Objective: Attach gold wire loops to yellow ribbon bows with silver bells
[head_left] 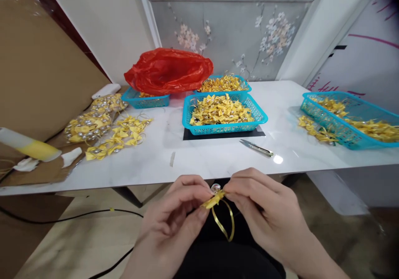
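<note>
Between my hands, just in front of the table's near edge, is a yellow ribbon flower (213, 201) with a silvery bead on top and a loop of gold cord hanging below. My left hand (177, 216) pinches the flower's left side between thumb and fingers. Its right side is pinched by my right hand (264, 208), whose fingertips partly cover the ribbon. Beyond them, a blue plastic basket (224, 128) holds a heap of similar yellow flowers. A pair of thread snips (257, 148) lies on the table, right of centre.
On the white table (156, 154), more flowers (121, 135) lie at left beside a filled clear bag (90, 121). A red plastic bag (168, 71) covers part of a rear basket. Another blue basket (352, 133) stands at right. A yellow-white roll (31, 144) lies far left.
</note>
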`<state>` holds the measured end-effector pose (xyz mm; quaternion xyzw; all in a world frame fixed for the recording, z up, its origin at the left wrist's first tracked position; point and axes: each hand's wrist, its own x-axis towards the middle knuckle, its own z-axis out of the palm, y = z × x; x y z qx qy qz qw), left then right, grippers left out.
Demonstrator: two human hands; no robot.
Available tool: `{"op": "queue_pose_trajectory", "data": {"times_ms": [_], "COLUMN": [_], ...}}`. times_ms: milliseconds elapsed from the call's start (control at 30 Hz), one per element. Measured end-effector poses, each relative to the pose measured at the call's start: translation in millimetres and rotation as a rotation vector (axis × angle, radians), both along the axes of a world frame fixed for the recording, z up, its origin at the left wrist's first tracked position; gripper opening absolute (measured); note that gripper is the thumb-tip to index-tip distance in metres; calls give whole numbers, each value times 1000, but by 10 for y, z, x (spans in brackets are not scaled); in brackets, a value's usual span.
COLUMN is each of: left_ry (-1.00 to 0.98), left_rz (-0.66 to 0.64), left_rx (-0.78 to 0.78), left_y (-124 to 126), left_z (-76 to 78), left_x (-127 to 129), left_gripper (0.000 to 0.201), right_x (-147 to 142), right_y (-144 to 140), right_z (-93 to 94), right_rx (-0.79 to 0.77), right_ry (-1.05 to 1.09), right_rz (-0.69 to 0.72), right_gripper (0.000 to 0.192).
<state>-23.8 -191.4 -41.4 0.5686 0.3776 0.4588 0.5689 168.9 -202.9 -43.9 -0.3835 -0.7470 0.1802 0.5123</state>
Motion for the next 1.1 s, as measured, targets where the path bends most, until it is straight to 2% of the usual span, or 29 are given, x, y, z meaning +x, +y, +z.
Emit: {"op": "queue_pose_trajectory", "data": {"times_ms": [67,167,233,300,433,567,633,700,800,933,1100], "left_ry": [-180,-436,-501,-494,-455,-301,-214,-127,9,18,-112], "left_rz": [-27,-212,-332,-361,-291,-131,-19,91,176,248,145], "left_rx": [-178,-454,-539,-563,-464,-299,-162,5,149,90,-86], "left_y": [21,43,34,13,-27,-45,-45,-48,-76,-144,-153], "left_z": [-20,-28,-12,12,45,32,13,-7,-25,-23,2], "left_x": [5,52,94,127,155,182,190,187,173,169,138], "left_gripper": [17,26,28,28,41,34,33,35,32,27,11], "right_x": [38,84,94,94,93,95,86,68,14,-78,-84], "right_y": [60,132,161,179,207,199,144,52,-95,-173,-128], "right_z": [-55,-118,-134,-136,-146,-154,-124,-74,-15,-33,-55], "right_rx": [56,95,121,145,230,246,178,40,-153,-263,-334], "right_ry": [73,212,244,233,130,29,15,14,16,78,172], "right_rz": [41,133,194,235,210,159,69,-27,-39,-16,33], "right_gripper": [23,28,32,35,28,28,30,25,18,10,13]}}
